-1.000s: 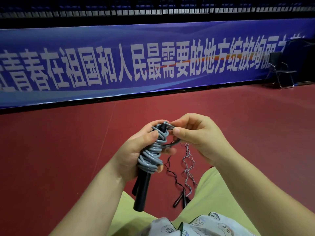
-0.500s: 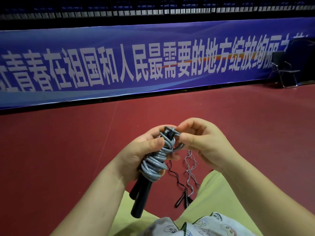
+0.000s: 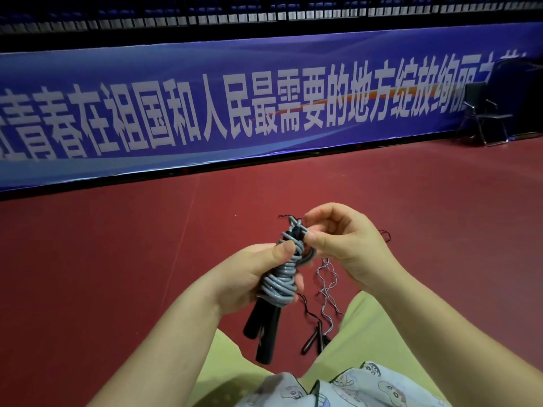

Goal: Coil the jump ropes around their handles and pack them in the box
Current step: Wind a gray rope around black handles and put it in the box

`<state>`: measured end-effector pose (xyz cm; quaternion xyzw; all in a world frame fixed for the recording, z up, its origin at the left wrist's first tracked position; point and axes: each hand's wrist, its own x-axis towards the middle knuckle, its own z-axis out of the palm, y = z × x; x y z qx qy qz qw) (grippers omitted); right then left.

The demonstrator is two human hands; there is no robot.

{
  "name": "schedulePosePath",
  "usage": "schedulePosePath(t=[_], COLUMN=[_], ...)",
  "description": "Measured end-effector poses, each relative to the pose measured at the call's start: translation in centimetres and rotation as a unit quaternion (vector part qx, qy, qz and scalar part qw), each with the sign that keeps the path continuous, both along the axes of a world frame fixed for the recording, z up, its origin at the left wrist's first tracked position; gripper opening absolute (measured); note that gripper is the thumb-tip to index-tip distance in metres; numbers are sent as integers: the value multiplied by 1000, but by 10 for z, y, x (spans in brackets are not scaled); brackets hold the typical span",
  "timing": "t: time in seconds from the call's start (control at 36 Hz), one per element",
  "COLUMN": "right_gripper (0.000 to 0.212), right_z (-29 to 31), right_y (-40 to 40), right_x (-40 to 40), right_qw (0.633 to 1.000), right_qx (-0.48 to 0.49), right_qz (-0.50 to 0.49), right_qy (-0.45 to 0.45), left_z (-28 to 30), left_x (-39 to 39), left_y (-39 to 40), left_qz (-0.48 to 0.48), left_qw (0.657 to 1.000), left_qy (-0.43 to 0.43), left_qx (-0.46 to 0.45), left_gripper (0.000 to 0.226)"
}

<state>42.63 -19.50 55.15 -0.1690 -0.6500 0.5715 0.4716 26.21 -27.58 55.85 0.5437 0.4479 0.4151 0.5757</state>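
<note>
Head view: raised slightly since the earlier frame, with the bundle's top now higher against the red floor (image 3: 117, 259) and the right fingers shifted above the wrap. Left hand (image 3: 249, 277) — grip clenched round the grey jump rope (image 3: 279, 284), thumb pressed across the upper coils, rope wound in many turns about the two black handles (image 3: 264, 327). Handle ends projecting downward below the palm, tilted toward lower left. Right hand (image 3: 343, 245) — grip pinched on the rope's loose end at the top of the bundle, forefinger and thumb curled, touching the uppermost loop beside the black handle tips. Held in mid-air above the lap, between both hands, clear of the floor. Second jump rope (image 3: 326, 283) — thin, grey and black cords lying uncoiled on the floor behind the bundle, its small black handles (image 3: 314, 339) lying close together near the right knee. Yellow-green trousers (image 3: 367, 333) at lower frame; patterned shirt hem (image 3: 352, 386) at bottom edge. Blue banner (image 3: 264, 107) with white characters along the far wall; folding chair (image 3: 484, 113) at right, well apart. Box not visible.
</note>
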Motion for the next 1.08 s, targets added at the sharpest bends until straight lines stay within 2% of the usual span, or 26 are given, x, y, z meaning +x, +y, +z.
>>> schedulePosePath(t=[0.06, 0.11, 0.22, 0.33, 0.42, 0.47, 0.56, 0.64, 0.78, 0.92, 0.97, 1.0, 1.08], right_gripper=[22, 23, 23, 32, 24, 16, 20, 19, 14, 16, 20, 23, 35], right_z=[-2, -4, -2, 5, 7, 2, -9, -19, -40, -84, -114, -132, -190], right_y=[4, 8, 15, 30, 45, 54, 71, 94, 134, 166, 177, 183, 194], right_x=[-1, -1, 2, 12, 21, 27, 36, 53, 101, 152, 173, 182, 197], right_qw=[1000, 1000, 994, 987, 985, 984, 988, 984, 971, 941, 917, 903, 855], right_qx=[-10, -22, -78, -104, -109, -101, -110, -148, -139, -213, -270, -299, -396], right_qz=[2, 12, 80, 97, 58, 33, -20, -97, -196, -262, -293, -309, -334], right_qy=[-7, -12, -5, -69, -124, -140, -108, -25, -5, -25, -6, -1, 17], left_z=[4, 8, 10, 6, -1, -4, -12, -19, -32, -78, -105, -118, -163], left_x=[3, 6, 5, 6, 12, 20, 35, 55, 92, 140, 169, 184, 230], left_y=[1, 3, 12, 28, 45, 58, 85, 119, 182, 246, 274, 286, 318], left_qz=[-2, -5, -6, -8, -13, -18, -35, -75, -140, -156, -129, -110, -76], left_qw=[1000, 999, 997, 995, 994, 993, 993, 988, 974, 967, 968, 968, 956], left_qy=[26, 48, 76, 94, 99, 105, 85, 89, 124, 133, 129, 103, -5], left_qx=[-3, -5, -1, -18, -40, -49, -78, -104, -127, -149, -170, -200, -284], left_gripper=[59, 45, 46, 50, 39, 44, 42, 32, 45, 30, 50, 56, 46])
